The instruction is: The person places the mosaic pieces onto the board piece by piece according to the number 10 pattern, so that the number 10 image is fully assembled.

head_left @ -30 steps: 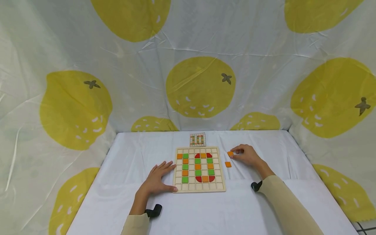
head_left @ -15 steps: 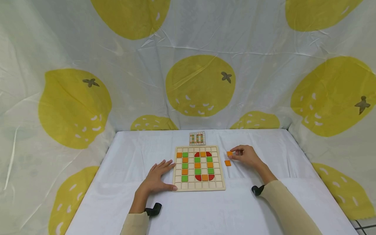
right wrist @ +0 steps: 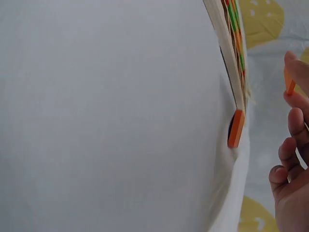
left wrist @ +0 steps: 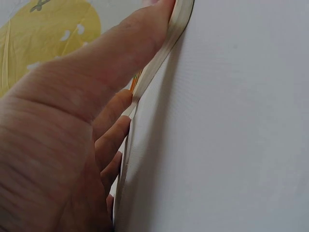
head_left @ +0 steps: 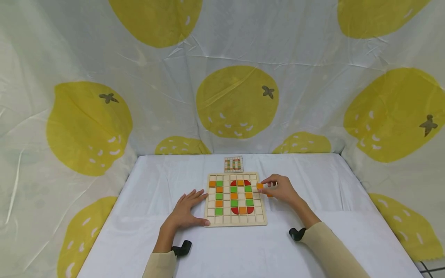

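Observation:
A square wooden grid board (head_left: 227,220) lies on the white cloth, with orange, green and red tiles set in it in the shape of a 10. My left hand (head_left: 185,213) rests at the board's left side, fingers spread along the edge and thumb at the near corner. Thumb and fingertips of my right hand (head_left: 284,190) pinch an orange square tile (head_left: 259,186) over the board's right edge. The right wrist view shows that tile (right wrist: 289,82) raised off the cloth. A second orange tile (right wrist: 235,128) lies on the cloth beside the board, partly hidden by my right hand in the head view.
Behind the board lies a small card (head_left: 233,164) printed with a matching 10 pattern. White cloth (head_left: 240,251) covers the table, and a lemon-print curtain (head_left: 238,102) hangs at the back and sides.
My right hand has moved left with the orange tile, from the cloth beside the board to over its right edge. The left hand has stayed in place.

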`<state>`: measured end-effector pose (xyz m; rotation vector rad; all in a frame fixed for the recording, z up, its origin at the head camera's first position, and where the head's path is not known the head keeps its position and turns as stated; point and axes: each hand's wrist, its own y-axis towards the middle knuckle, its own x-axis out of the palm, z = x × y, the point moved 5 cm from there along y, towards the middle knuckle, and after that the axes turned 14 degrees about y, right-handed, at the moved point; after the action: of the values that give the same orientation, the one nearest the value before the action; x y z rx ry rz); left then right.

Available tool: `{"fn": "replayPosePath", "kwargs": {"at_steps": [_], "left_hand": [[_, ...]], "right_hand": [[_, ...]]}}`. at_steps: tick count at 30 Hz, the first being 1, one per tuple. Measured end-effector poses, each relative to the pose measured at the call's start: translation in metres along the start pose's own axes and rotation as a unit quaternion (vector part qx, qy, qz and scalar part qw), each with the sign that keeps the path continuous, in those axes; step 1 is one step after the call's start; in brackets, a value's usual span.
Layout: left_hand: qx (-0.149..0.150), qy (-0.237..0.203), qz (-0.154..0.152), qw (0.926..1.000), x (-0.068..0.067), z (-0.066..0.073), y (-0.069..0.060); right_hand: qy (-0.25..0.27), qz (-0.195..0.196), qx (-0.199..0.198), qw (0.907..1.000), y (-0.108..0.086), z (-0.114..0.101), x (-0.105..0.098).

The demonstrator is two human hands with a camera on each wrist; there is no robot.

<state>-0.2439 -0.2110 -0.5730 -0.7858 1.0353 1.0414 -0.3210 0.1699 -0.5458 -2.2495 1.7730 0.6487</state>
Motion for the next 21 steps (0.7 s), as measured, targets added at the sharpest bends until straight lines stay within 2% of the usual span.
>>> {"fn": "replayPosePath", "kwargs": {"at_steps": [6,12,21], "left_hand": [[0.000,0.003,0.002,1.0000,0.001,0.000,0.000],[0.001,-0.002,-0.001,1.0000,0.001,0.000,0.000],[0.006,0.003,-0.002,1.0000,-0.002,0.000,-0.001]], "right_hand": [[0.008,-0.023,-0.023,0.9994,-0.003,-0.013,0.028],[-0.001,-0.054,-0.021,0.9983,-0.008,-0.023,0.061],[0.046,-0.081,-0.044,0.9947,-0.015,-0.040,0.099]]}}
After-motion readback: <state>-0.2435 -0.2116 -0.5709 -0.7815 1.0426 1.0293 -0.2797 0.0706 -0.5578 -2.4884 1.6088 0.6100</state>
